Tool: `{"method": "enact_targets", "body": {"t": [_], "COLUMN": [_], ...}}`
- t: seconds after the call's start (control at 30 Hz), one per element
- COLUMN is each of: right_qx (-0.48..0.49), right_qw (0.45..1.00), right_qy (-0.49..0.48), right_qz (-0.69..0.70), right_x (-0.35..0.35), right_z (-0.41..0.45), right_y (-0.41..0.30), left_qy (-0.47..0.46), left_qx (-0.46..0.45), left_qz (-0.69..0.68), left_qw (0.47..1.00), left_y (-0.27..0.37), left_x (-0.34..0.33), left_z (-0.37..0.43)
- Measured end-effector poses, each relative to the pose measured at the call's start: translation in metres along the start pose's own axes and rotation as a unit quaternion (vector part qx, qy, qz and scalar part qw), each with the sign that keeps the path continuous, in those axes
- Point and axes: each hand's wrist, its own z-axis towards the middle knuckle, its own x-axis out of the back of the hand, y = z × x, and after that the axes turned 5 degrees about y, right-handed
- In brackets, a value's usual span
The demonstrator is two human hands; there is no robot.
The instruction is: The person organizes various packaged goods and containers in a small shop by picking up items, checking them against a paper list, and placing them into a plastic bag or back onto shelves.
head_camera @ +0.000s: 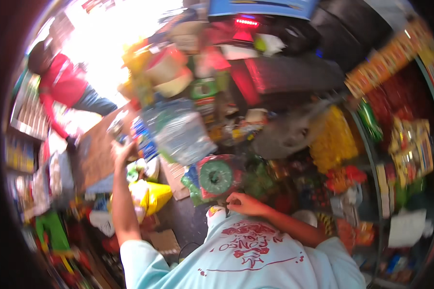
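Note:
My left hand (124, 150) reaches out over the brown wooden counter top (96, 155), its fingers around a small shiny packet (118, 123) that is blurred. Blue-and-white packets (143, 140) lie just right of that hand. Held low near my waist, my right hand (246, 204) has loosely bent fingers and nothing visible in them. Just beyond it sits a green ring-shaped roll (216, 177) in red-edged clear wrapping. A bundle of clear plastic bags (182, 137) lies farther out, between the two hands.
Across the counter a person in a red top (66, 81) leans in with one arm down. A yellow bag (157, 197) sits beside my left forearm. On the right are wire-framed shelves (374, 173) with packets, and an orange strip of sachets (387, 59). A red-lit device (246, 27) glows far ahead.

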Motion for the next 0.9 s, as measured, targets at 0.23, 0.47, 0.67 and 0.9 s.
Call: {"method": "enact_targets", "body": {"t": [0.23, 0.47, 0.67, 0.9], "right_qx": [0.006, 0.031, 0.173, 0.011], "right_qw": [0.976, 0.981, 0.855, 0.445], "right_qy": [0.174, 0.182, 0.459, 0.883], "right_qz": [0.127, 0.053, 0.168, -0.15], "right_x": [0.012, 0.05, 0.115, 0.261], "right_z": [-0.007, -0.032, -0.123, -0.307], "right_y": [0.068, 0.023, 0.002, 0.022], "left_qy": [0.013, 0.128, 0.287, 0.267], "left_qx": [-0.013, -0.17, -0.172, -0.268], "left_qz": [-0.178, -0.215, -0.209, -0.322], "left_qw": [0.984, 0.953, 0.919, 0.868], "left_y": [0.013, -0.089, -0.039, 0.128], "left_x": [-0.037, -0.013, -0.005, 0.065], "left_z": [0.022, 0.051, -0.027, -0.205]}}
